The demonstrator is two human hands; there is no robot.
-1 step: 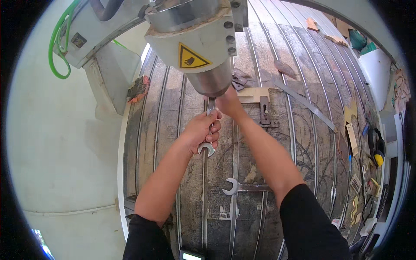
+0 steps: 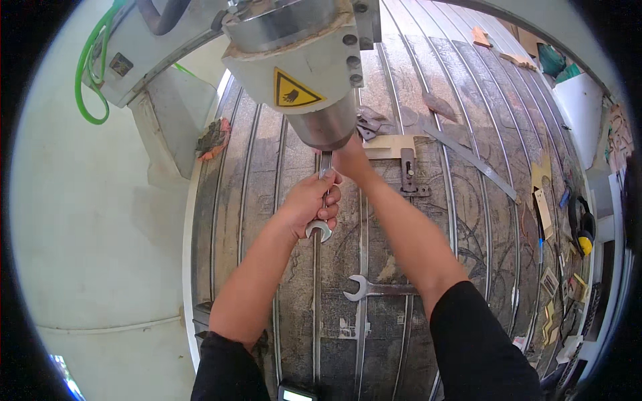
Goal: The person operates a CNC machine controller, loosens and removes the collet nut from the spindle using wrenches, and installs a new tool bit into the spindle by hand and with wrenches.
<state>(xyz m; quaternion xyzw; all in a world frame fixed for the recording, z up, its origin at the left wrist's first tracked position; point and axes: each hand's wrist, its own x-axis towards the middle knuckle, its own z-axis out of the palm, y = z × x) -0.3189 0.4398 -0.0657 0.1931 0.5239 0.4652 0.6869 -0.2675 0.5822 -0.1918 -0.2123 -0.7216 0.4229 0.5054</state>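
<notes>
Our left grip (image 2: 313, 200) clasps a wrench (image 2: 319, 225) beneath the spindle (image 2: 326, 123), inside the left edge of the bed (image 2: 297, 334); our right grip (image 2: 350, 162) we cannot tell.

What looks like pale floor (image 2: 93, 247) at left, grooved worktable (image 2: 342, 260), bright light

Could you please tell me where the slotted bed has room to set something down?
Between the crumpled cloth and left forearm; also below the metal strip, right of the right forearm. Crowded: under the spindle, around the left hand, and the right edge, by the earmuffs.
</notes>
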